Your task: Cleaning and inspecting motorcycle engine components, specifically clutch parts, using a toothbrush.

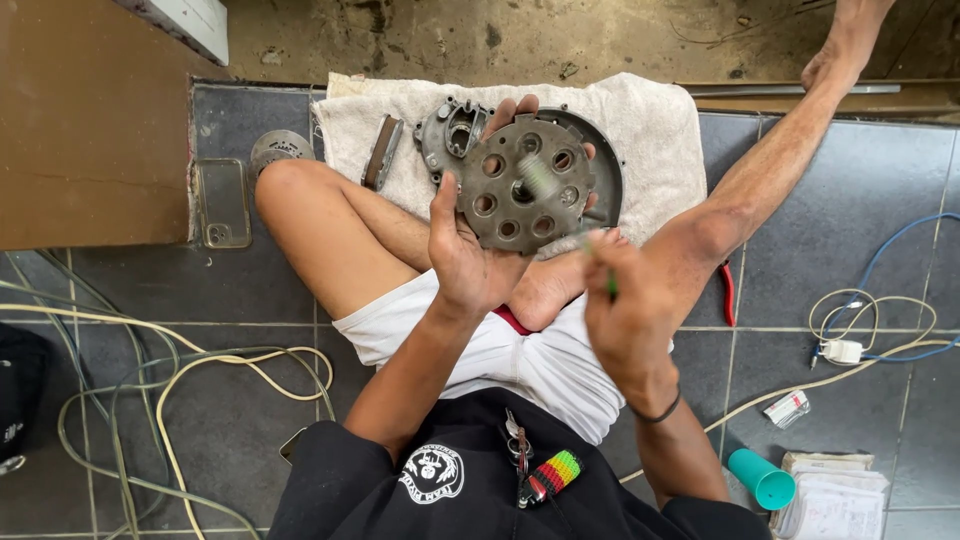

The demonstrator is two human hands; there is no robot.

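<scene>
Both hands were busy over the crossed legs. The left hand (pixel 470 250) was clamped around the rim of a round grey metal plate with a ring of holes (pixel 522 190), holding it up on edge facing the camera, just above the white towel (pixel 650 130). The right hand (pixel 625 310) was closed on a thin green-handled tool (pixel 608 280) (looked like a small brush, but it was blurred with motion so I couldn't swear to it), its tip up around the plate's centre hub.

My read: this was the cleaning or scrubbing step on the plate, working around the hub and holes. Next move probably called for turning the plate in the left-hand grip to reach the untouched holes, keeping it steady so it didn't slip onto the foot.

Behind it on the towel lay a dark circular housing (pixel 605 170), a smaller cast metal part (pixel 452 135) and a flat bar-shaped piece (pixel 381 152). A phone (pixel 222 203) sat on the tiles nearby.
</scene>
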